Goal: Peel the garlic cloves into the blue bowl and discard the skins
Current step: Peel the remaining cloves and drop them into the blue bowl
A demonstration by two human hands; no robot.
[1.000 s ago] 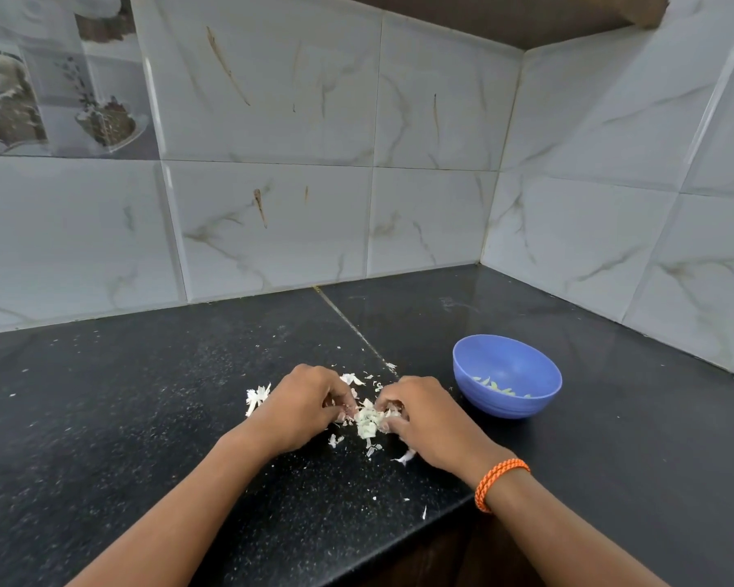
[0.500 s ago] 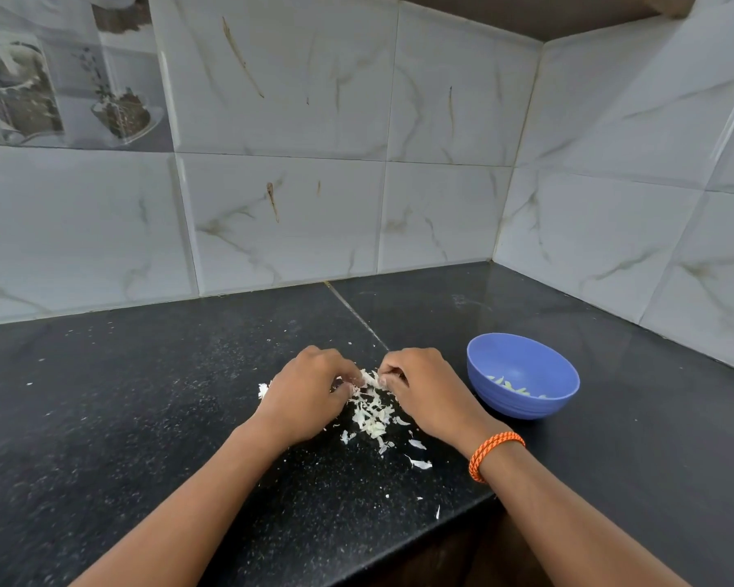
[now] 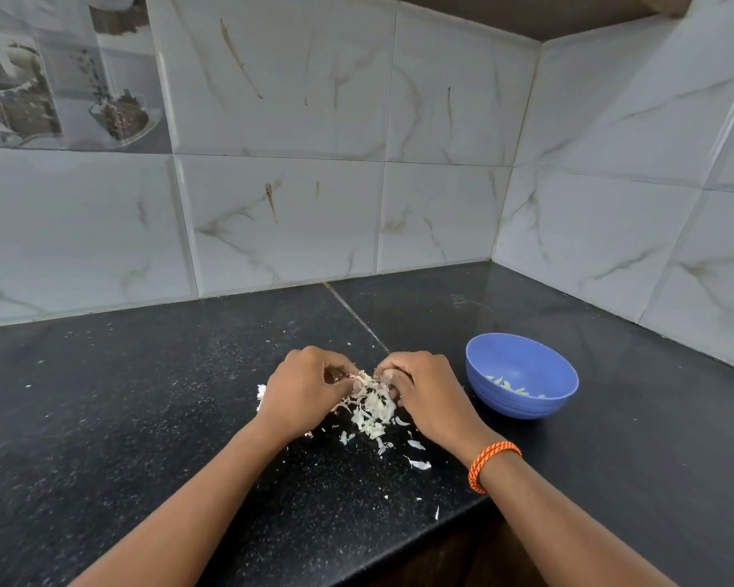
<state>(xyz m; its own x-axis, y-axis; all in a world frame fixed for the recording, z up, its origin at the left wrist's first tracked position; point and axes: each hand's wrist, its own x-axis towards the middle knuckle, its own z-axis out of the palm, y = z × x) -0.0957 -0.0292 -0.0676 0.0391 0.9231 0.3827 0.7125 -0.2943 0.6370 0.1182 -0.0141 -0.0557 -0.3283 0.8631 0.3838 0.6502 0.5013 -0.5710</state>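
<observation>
Both the left hand (image 3: 304,389) and right hand (image 3: 418,389) curl over the skins (image 3: 371,406), fingertips pinching loose flakes between them. Whether a clove is inside, I cannot tell. Such light scraps could easily scatter across the counter (image 3: 145,417) or slip into the blue bowl (image 3: 522,377) beside the right hand.

- My left hand (image 3: 304,389) and my right hand (image 3: 420,389) meet over the heap of papery white garlic skins (image 3: 371,410) on the speckled black stone counter (image 3: 145,417).
- The round blue plastic bowl (image 3: 522,377) sits just right of my right hand — pale peeled cloves (image 3: 513,387) lie in it.
- The marbled white tile wall (image 3: 314,184) stands behind and to the right.
</observation>
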